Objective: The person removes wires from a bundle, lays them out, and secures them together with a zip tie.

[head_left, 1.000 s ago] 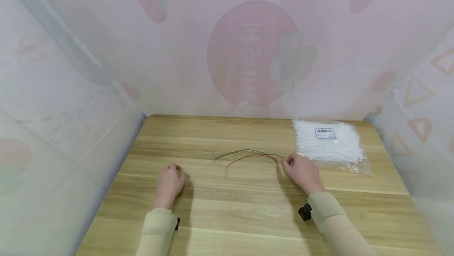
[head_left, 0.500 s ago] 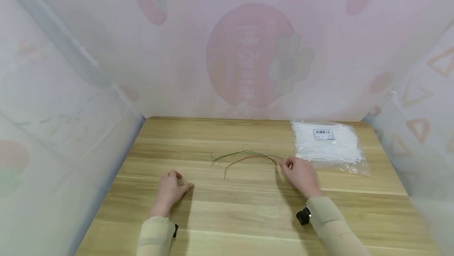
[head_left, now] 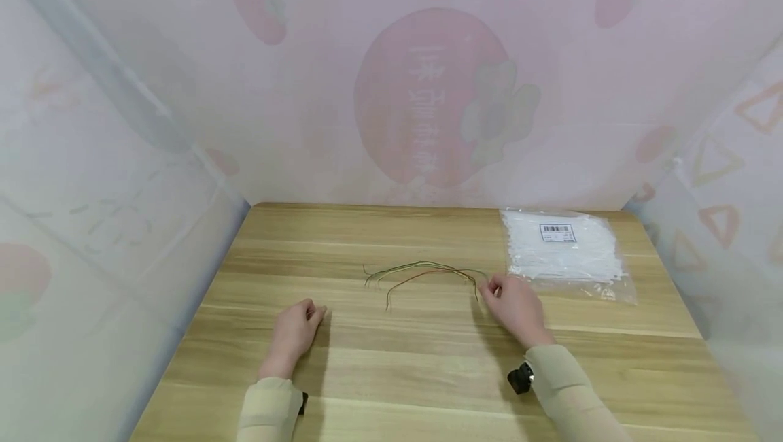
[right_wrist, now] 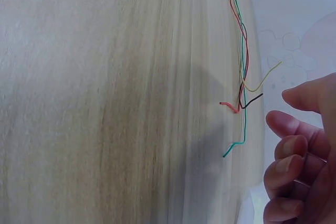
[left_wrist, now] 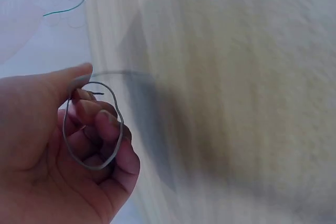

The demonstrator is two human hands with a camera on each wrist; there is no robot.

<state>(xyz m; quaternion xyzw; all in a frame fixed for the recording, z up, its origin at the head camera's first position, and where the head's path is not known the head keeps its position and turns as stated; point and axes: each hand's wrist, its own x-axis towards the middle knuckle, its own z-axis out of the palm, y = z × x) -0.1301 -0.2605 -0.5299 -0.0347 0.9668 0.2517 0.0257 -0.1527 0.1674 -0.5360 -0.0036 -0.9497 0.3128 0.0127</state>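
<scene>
My left hand (head_left: 293, 332) is over the left side of the table. Its thumb and index finger pinch a thin grey wire (left_wrist: 121, 121), which forms a loop in the left wrist view; in the head view this wire is too fine to make out. Near the table's middle lie several thin wires, among them a green wire (head_left: 422, 262) and a red wire (head_left: 411, 276). Beside their right ends is my right hand (head_left: 518, 309). In the right wrist view its loosely bent fingers hold nothing, apart from the bent ends of the yellow wire (right_wrist: 271, 72) and green wire (right_wrist: 238, 142).
A clear plastic bag (head_left: 565, 251) of thin white strips, with a barcode label (head_left: 558, 233), lies at the table's back right. The wooden table (head_left: 404, 374) has printed curtains (head_left: 306, 122) along its back and sides.
My left thumb spread away from the fingers half a second ago and has since come back against the index finger. My right hand and the wires stay almost in place.
</scene>
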